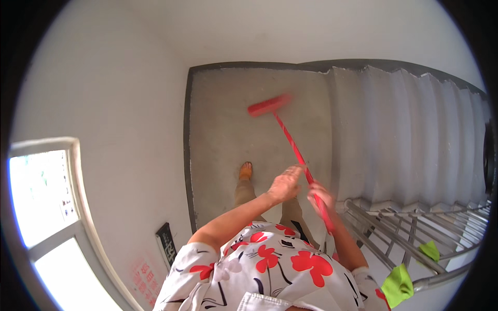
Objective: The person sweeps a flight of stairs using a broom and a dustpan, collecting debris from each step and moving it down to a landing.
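A red broom head point(269, 105), blurred at its right end, is on or just above the grey concrete landing point(221, 136). Its red pole point(290, 138) slants down to the right towards my body. My left hand point(286, 184) is at the pole's middle, its fingers against it; blur hides how firmly they close. Lower down, my right hand point(321, 196) is wrapped around the pole, whose end shows beside my right forearm. One orange shoe point(245, 171) stands on the landing, left of the pole.
Stairs point(393, 136) begin at the landing's right edge. A metal railing point(389, 233) with bright green cloths point(398, 285) on it is at the lower right. White walls with a dark skirting border point(187, 155) enclose the landing. A window point(46, 190) is at left.
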Demonstrator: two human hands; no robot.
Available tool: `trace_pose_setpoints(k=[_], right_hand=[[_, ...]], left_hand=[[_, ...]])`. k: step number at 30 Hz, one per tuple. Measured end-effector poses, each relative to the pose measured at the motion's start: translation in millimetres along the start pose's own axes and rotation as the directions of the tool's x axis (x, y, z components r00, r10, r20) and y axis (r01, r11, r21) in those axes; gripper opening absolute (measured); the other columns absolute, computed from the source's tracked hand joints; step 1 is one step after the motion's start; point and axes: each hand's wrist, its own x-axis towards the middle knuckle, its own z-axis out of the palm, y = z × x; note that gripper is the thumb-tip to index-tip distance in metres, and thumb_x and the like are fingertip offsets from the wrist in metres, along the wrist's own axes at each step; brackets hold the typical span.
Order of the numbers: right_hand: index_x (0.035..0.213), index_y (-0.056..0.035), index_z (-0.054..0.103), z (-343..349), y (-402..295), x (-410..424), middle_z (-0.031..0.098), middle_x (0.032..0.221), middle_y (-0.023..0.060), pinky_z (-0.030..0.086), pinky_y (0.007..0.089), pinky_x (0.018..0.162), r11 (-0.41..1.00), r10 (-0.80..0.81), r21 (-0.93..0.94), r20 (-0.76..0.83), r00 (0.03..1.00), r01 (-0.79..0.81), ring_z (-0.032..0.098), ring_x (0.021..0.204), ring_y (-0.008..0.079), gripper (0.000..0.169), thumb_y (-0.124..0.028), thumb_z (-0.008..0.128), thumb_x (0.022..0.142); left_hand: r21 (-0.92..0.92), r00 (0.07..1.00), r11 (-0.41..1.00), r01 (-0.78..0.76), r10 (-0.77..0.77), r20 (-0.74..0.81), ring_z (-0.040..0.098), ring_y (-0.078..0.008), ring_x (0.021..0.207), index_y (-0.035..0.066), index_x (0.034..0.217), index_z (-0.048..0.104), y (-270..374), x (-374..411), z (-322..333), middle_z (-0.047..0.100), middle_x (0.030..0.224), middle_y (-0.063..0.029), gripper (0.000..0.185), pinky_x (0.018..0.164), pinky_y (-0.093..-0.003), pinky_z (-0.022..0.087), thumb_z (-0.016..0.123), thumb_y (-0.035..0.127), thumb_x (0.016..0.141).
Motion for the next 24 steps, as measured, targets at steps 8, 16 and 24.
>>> trace_pose_setpoints(k=[8,16,24], right_hand=[[0.078,-0.0034,0.06,-40.0,-142.6,-42.1,0.063,0.097,0.0108,0.049,0.0357,0.086,0.938,0.348,-0.08,0.232,0.908,-0.339,0.06,0.104,0.032,0.013,0.004,0.067,0.07],[0.079,-0.004,0.06,-50.1,-186.4,-36.1,0.064,0.088,0.0088,0.05,0.0332,0.07,0.832,0.554,-0.076,0.183,0.812,-0.55,0.063,0.082,0.0279,0.018,0.005,0.068,0.067],[0.073,-0.0018,0.058,-81.7,-190.7,-56.7,0.06,0.068,0.0087,0.049,0.0349,0.064,0.824,0.557,0.343,-0.338,0.759,-0.451,0.061,0.067,0.0241,0.013,-0.001,0.07,0.068]], left_hand=[[-0.253,0.65,0.894,-0.37,0.444,0.617,0.061,-0.0351,0.077,0.014,0.087,0.062,9.5,-12.1,90.7,0.064,0.082,-0.0138,0.019,0.067,-0.045,0.049,0.064,0.014,0.069],[-0.471,0.585,0.861,-0.193,0.486,0.649,0.06,-0.0362,0.077,0.011,0.077,0.059,33.4,-33.1,88.6,0.064,0.077,-0.012,0.014,0.065,-0.0439,0.047,0.064,0.023,0.07],[-0.474,0.597,0.815,-0.333,0.571,0.563,0.06,-0.0343,0.074,0.013,0.087,0.057,77.8,9.4,106.8,0.061,0.07,-0.0096,0.018,0.061,-0.0446,0.045,0.064,0.019,0.071]])
